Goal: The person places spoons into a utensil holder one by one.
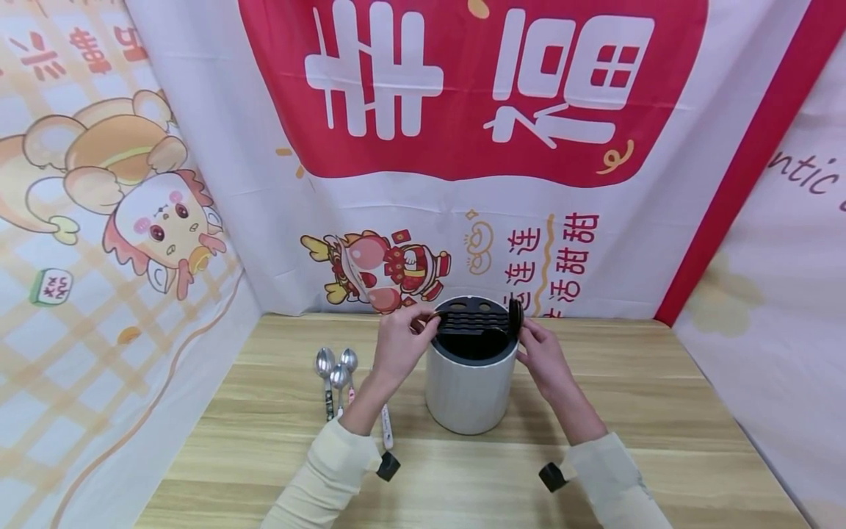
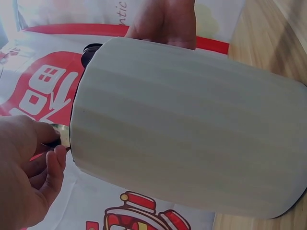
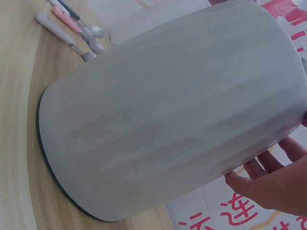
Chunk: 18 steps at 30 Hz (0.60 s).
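Observation:
A white ribbed utensil holder (image 1: 471, 393) stands upright on the table, its black inner rim facing up. Across its mouth lies a black slotted divider (image 1: 472, 323). My left hand (image 1: 402, 342) pinches the divider's left side at the rim; in the left wrist view the fingers (image 2: 53, 141) grip a small dark edge there. On the right of the rim a rounded black piece (image 1: 515, 316) sticks up. My right hand (image 1: 543, 356) holds the holder's right side near that piece, its curled fingertips (image 3: 235, 179) against the wall. Its thumb is mostly hidden in the right wrist view.
Several metal spoons (image 1: 324, 361) with patterned, pink and white handles lie left of the holder, partly behind my left forearm. A white-handled utensil (image 1: 387, 430) lies beside that forearm. Printed cloth (image 1: 264, 242) hangs behind the wooden table (image 1: 628, 389) and along both sides.

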{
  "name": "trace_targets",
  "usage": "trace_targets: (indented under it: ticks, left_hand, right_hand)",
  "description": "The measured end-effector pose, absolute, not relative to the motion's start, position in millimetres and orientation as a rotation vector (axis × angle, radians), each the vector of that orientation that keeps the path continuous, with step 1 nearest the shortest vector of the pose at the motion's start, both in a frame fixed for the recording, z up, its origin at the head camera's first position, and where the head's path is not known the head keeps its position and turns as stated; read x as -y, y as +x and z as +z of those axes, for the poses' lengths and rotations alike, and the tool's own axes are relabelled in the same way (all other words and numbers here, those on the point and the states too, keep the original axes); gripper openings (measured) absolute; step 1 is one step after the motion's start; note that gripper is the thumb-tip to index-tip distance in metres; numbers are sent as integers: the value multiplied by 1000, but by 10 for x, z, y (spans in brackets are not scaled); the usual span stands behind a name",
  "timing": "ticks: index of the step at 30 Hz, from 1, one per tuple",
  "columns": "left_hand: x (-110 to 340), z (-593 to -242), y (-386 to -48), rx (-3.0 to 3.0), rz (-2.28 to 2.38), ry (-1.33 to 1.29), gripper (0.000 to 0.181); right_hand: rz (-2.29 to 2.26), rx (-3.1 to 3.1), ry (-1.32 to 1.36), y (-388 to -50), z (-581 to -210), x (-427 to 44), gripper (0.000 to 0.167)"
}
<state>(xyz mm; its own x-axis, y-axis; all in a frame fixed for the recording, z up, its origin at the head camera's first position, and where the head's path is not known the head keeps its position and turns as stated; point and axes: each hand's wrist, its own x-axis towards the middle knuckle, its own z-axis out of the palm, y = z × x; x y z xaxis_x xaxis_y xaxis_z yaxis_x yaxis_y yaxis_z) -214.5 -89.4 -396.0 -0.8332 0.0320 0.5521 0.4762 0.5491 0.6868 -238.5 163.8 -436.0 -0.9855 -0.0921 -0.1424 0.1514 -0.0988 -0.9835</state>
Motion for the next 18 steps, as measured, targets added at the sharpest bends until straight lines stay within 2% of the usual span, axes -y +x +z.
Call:
trace_targets:
  ticks: [18]
  left_hand:
    - [989,-3966,-2045,2403,-1241,-375,20]
  right_hand:
    - [-2202,-1959,99,-2387,-4328,-1632,49]
